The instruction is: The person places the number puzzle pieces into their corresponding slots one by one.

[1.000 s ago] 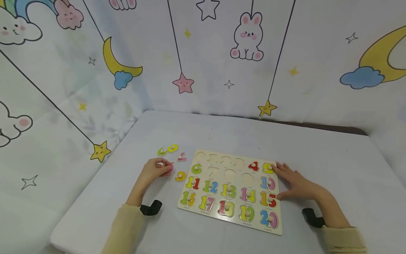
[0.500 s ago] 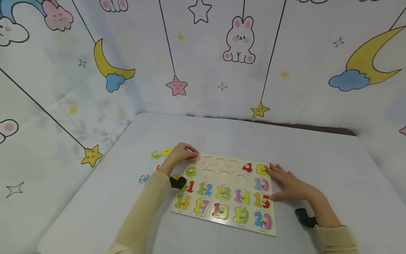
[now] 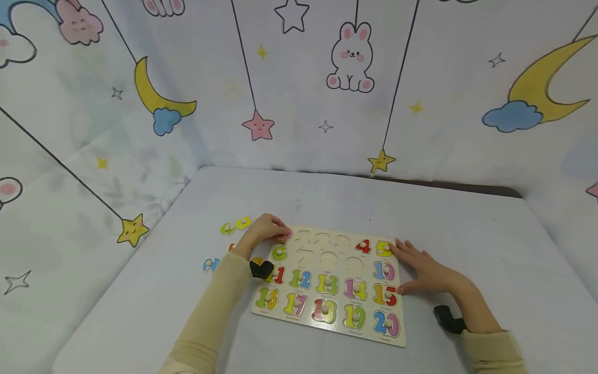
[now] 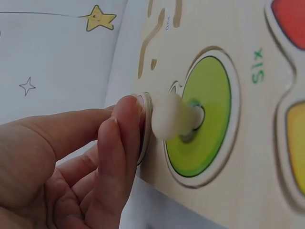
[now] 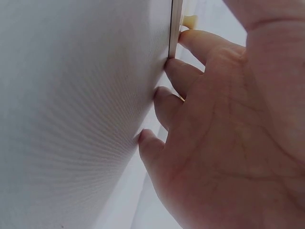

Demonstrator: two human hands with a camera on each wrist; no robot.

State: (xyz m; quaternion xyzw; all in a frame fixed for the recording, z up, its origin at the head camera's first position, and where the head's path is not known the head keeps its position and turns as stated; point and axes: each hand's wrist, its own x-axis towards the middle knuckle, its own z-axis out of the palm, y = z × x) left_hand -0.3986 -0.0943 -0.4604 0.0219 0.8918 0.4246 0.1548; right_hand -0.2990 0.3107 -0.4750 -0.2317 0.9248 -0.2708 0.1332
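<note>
My left hand pinches a rounded pink puzzle piece at the far left corner of the wooden number board. In the left wrist view that piece stands on edge between thumb and fingers, right at the board's surface. Next to it the green 6 lies in its slot, with a round wooden knob. My right hand spreads along the board's right edge, fingertips by the yellow 5 and thumb near the 15. Its fingertips touch the cloth and the board's side.
Left of the board lie loose number pieces: a green one, a yellow one and a blue one. Others are partly hidden by the left arm. Several board slots are bare. A patterned cloth wall rises behind the table.
My left hand has carried the pink piece from the loose pieces to the board's far left corner, then lowered slightly there. The right hand keeps its place at the board's right edge.
</note>
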